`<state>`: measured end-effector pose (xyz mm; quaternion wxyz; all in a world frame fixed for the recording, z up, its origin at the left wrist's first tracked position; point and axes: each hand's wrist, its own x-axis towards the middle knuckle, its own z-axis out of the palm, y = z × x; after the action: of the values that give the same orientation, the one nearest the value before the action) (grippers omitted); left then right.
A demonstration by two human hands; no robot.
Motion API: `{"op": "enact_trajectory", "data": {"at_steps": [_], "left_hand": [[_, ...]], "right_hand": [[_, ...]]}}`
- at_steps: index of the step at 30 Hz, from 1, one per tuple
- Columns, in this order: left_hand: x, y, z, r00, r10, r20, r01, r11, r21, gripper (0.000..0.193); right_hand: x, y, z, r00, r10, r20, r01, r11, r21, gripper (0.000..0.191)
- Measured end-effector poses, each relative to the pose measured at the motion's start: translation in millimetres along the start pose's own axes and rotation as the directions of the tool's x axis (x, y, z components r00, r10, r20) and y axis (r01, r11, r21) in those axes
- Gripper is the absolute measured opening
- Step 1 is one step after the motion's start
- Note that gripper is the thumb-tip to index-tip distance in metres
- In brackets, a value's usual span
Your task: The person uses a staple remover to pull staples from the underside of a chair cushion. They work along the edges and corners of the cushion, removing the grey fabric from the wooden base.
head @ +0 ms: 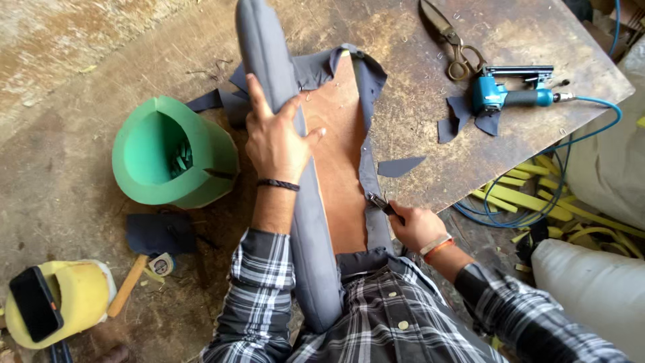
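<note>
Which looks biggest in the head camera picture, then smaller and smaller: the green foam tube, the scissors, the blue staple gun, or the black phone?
1. green foam tube, clearly largest.
2. blue staple gun and scissors: about alike, too close to rank.
3. black phone: slightly smaller-looking, though it sits nearer the camera, so this is unsure.

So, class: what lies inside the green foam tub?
Inside the green foam tub, small green offcuts lie at the bottom; its near wall hides the remaining floor.
</note>
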<state>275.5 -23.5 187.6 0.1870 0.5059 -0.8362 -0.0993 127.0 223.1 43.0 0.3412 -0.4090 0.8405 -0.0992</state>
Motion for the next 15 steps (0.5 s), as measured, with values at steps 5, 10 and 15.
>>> {"op": "enact_trajectory", "data": {"at_steps": [5, 10, 15], "left_hand": [[1.3, -2.7, 3.9, 0.999, 0.032, -0.013, -0.033, 0.999, -0.029, 0.062], [8.7, -11.1, -2.5, 1.000, -0.001, 0.008, 0.001, 0.998, -0.060, 0.061], [6.1, -10.8, -0.8, 0.999, 0.031, -0.008, -0.032, 0.996, -0.084, 0.067]], "right_hand": [[-4.4, 0.4, 6.5, 0.993, -0.066, -0.098, 0.076, 0.991, 0.106, 0.045], [3.7, -9.1, -2.4, 0.998, 0.042, 0.051, -0.043, 0.999, 0.019, 0.043], [-7.2, -15.8, -5.2, 1.000, -0.014, -0.008, 0.014, 0.999, 0.036, 0.045]]}}
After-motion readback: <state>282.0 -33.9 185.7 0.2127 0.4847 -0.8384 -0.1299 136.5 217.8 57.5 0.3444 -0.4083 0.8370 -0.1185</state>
